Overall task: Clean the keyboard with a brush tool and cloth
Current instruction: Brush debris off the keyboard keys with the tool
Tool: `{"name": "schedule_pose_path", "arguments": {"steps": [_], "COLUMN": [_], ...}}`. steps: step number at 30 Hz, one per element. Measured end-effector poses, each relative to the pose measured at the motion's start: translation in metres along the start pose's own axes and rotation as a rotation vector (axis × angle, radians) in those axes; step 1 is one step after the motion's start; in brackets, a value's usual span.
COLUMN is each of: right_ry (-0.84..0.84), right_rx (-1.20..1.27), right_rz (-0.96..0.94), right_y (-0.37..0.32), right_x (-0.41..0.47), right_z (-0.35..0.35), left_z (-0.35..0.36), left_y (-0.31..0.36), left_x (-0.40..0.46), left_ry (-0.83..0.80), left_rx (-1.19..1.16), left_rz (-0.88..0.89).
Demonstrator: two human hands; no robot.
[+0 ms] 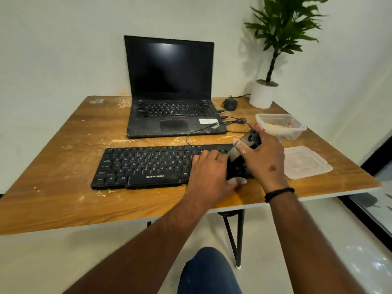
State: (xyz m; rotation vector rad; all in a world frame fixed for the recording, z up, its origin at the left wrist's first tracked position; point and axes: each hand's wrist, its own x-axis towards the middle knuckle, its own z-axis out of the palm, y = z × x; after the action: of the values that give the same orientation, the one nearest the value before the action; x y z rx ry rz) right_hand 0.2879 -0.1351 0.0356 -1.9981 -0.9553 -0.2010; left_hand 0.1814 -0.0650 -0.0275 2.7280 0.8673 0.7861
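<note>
A black keyboard (144,164) lies on the wooden table (53,187) in front of a laptop. My left hand (210,172) rests flat on the keyboard's right half, fingers straight on the keys and thumb at the front edge. My right hand (263,158) grips a dark brush tool (252,137) by its handle, tilted down over the keyboard's right end. The brush's bristle end is hidden between my hands. No cloth shows.
An open black laptop (171,102) stands behind the keyboard, with a mouse (230,104) and cables to its right. A clear plastic container (280,126) and its lid (305,162) lie at the right. A potted plant (264,93) stands at the back corner. Crumbs speckle the table.
</note>
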Motion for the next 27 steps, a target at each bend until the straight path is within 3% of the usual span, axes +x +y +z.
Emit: {"name": "schedule_pose_path", "arguments": {"steps": [6, 10, 14, 21, 24, 27], "right_ry": [0.066, 0.027, -0.159, -0.204, -0.301, -0.423], "right_rx": [0.572, 0.656, 0.753, 0.603, 0.55, 0.532], "right_rz": [0.209, 0.267, 0.279, -0.077, -0.219, -0.297], "right_y": [-0.006, -0.013, -0.027, -0.057, -0.065, -0.073], "right_x": [-0.02, -0.031, -0.042, -0.075, -0.087, -0.095], "right_z": [-0.008, 0.0, 0.009, 0.031, 0.03, 0.024], "left_z": [-0.006, -0.02, -0.048, -0.089, -0.105, -0.113], "left_y": [0.001, 0.001, -0.005, -0.034, -0.046, -0.059], "left_x": [-0.007, -0.009, -0.015, -0.046, -0.064, -0.083], "left_ry": [0.241, 0.237, 0.263, 0.258, 0.204, 0.208], "left_rx": [-0.204, -0.48, -0.785, -1.198, -1.48, -1.585], "left_rz": [-0.023, -0.162, -0.343, -0.601, -0.722, -0.762]}}
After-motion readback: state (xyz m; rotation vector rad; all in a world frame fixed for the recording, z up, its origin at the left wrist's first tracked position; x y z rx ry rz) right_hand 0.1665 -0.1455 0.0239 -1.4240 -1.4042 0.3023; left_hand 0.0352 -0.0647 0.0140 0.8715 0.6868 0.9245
